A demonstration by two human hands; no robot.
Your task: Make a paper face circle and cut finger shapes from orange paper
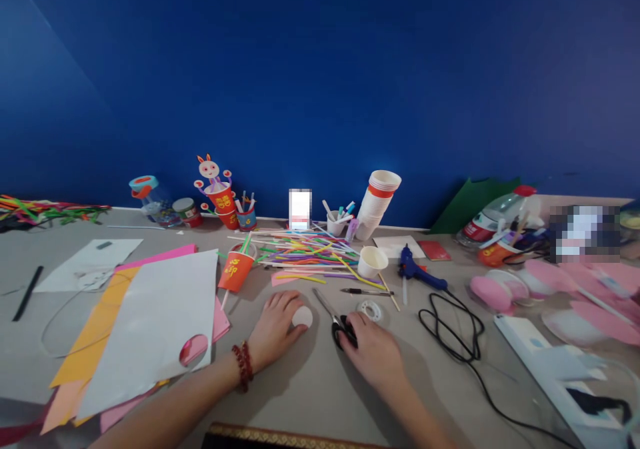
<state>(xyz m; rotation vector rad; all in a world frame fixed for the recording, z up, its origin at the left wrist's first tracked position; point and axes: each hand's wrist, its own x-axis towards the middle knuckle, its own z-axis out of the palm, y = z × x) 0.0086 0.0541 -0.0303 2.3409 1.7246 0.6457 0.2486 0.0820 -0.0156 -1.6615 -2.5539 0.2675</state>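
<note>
My left hand (277, 322) rests on the grey table (310, 382), fingers curled round a small white paper disc (303, 316) held at the fingertips. A red bead bracelet (243, 365) sits on that wrist. My right hand (373, 349) lies over the black handles of a pair of scissors (336, 318), whose blades point up and left on the table. Just beyond the right hand lies a roll of clear tape (371, 310). A black pen (365, 292) lies behind it.
A heap of coloured straws (305, 252), a red paper cup (235, 270), white cups (373, 260), a stack of cups (379, 202), a blue glue gun (417, 270) with black cord (457, 329), and sheets of coloured paper (145, 322) with a round hole at left. Pink paper pieces (575, 289) lie at right.
</note>
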